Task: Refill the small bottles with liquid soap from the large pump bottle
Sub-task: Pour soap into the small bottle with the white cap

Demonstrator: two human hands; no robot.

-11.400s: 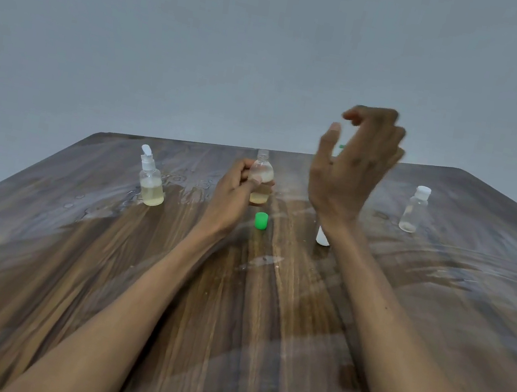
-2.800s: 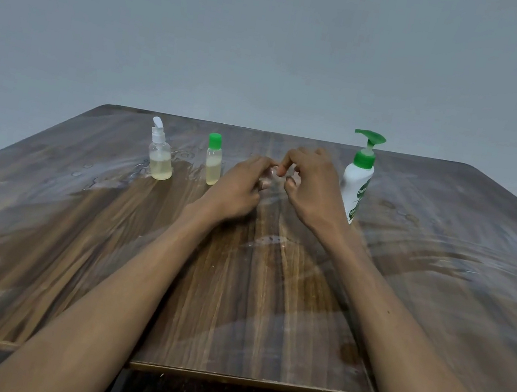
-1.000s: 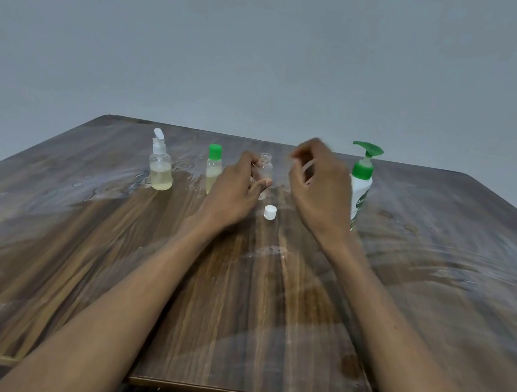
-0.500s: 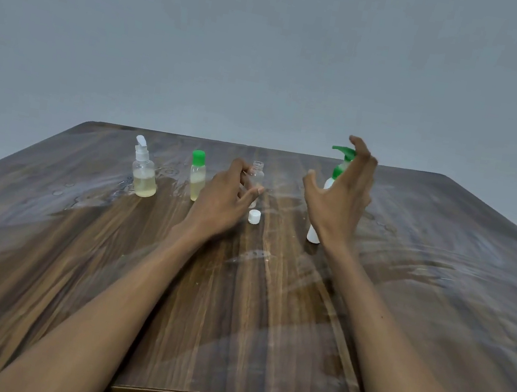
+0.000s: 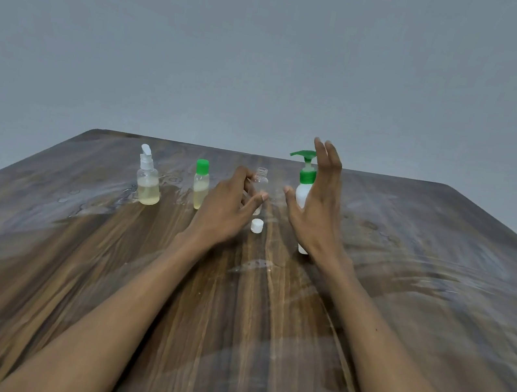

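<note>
Altogether three small bottles [image 5: 260, 186], one pump bottle [image 5: 304, 183], one loose white cap [image 5: 256, 225], two hands [image 5: 227, 211]

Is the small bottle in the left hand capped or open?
Open: the small clear bottle shows bare neck threads, and its white cap lies on the table.

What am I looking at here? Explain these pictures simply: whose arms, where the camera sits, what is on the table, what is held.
No machine here: a person's two bare arms, filmed by one camera worn on their head, looking down. The left hand holds the uncapped small clear plastic bottle; its small white round cap lies on the brown wooden table. The right hand, fingers straight, is at the large white pump bottle with green pump, grasping nothing yet. Further left stand a small green-capped bottle and a clear flip-top bottle, both holding yellowish liquid.
</note>
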